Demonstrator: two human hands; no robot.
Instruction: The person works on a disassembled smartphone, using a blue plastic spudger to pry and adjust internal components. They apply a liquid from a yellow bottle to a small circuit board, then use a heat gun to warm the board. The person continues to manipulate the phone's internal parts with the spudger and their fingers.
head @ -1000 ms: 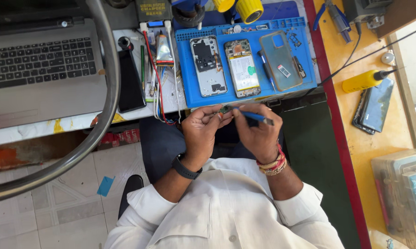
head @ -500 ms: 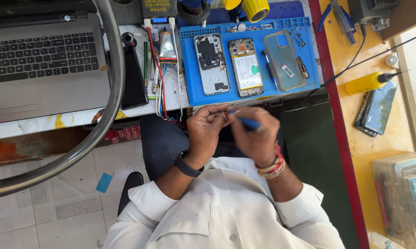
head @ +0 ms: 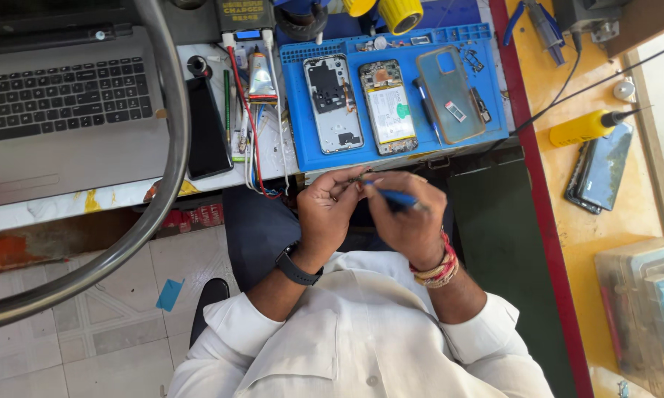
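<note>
My left hand (head: 330,212), with a black watch on the wrist, pinches a small part between thumb and fingertips just below the bench edge. My right hand (head: 409,221), wearing red thread bracelets, grips a blue-handled tool (head: 392,197) whose tip points at that small part. Both hands are close together over my lap. Just beyond them lies a blue work mat (head: 300,125) holding an opened phone back housing (head: 332,96), a phone body with its battery exposed (head: 388,107) and a clear phone case (head: 450,92).
A laptop (head: 67,96) sits at the far left behind a curved metal tube (head: 171,147). A black phone (head: 206,129), a glue tube (head: 262,74) and cables lie beside the mat. A yellow bottle (head: 584,127) and a dark phone (head: 604,166) rest on the yellow surface at right.
The view has shifted slightly, so the mat sits a little further right. My hands stay together at the same spot, with the tool tip still at the small part.
</note>
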